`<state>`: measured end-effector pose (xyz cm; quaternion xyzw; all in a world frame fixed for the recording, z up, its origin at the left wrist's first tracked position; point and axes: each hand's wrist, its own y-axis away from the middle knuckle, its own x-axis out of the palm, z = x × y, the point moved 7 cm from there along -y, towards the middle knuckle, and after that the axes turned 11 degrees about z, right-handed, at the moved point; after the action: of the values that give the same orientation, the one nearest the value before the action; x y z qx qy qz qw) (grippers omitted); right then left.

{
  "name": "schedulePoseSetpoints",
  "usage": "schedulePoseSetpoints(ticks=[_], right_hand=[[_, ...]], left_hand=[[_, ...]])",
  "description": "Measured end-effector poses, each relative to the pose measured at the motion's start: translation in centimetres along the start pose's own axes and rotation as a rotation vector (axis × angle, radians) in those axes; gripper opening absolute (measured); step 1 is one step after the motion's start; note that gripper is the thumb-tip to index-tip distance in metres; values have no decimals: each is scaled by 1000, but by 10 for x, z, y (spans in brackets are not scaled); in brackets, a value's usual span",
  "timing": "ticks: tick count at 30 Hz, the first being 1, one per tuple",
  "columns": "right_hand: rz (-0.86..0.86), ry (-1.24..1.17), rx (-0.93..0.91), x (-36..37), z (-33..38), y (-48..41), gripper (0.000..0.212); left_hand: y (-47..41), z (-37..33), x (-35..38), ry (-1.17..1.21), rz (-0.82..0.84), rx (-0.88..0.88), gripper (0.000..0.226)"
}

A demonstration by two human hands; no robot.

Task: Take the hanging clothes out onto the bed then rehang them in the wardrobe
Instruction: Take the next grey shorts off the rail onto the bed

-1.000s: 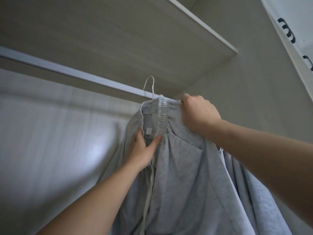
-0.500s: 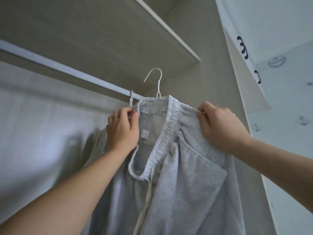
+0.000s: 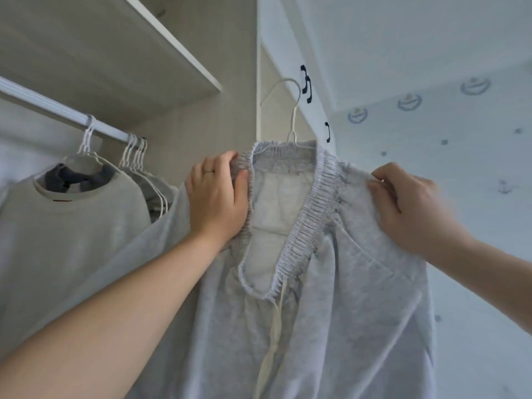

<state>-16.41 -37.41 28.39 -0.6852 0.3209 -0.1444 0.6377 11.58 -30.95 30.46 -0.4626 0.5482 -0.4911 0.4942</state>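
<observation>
Left hand (image 3: 217, 203) and right hand (image 3: 408, 208) each clench waistband of grey sweatpants (image 3: 331, 326); hanger (image 3: 290, 122) between grips, clear of rail (image 3: 57, 113). Advice: keep hook upright, grips level, carry to bed.

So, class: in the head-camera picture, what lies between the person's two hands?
In the head view, the grey sweatpants' elastic waistband spans between the left hand and right hand, each gripping a side. The white hanger's hook rises above its middle, off the rail.
</observation>
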Motion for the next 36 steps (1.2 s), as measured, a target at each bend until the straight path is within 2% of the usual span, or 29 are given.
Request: schedulePoseSetpoints(ticks=[9,16,21,26,33,36], right_hand=[[84,223,65,-132,-121,99,15],[235,440,216,-218,-211,205,16],[345,612,427,-280,-272,290,6],[396,744,625,-335,-311,382,9],[504,926,956,-396,-323,510,12],[543,1003,1078,-414,-315,561,15]], left_hand=[[39,-168,101,251,156,106,34],[108,-313,210,534,346,170,28],[174,-423,279,713,475,251,25],[249,-530,339,921,610,288,30],[369,-670,398,1239,878,389,34],[424,-719,411,1373,994,441,27]])
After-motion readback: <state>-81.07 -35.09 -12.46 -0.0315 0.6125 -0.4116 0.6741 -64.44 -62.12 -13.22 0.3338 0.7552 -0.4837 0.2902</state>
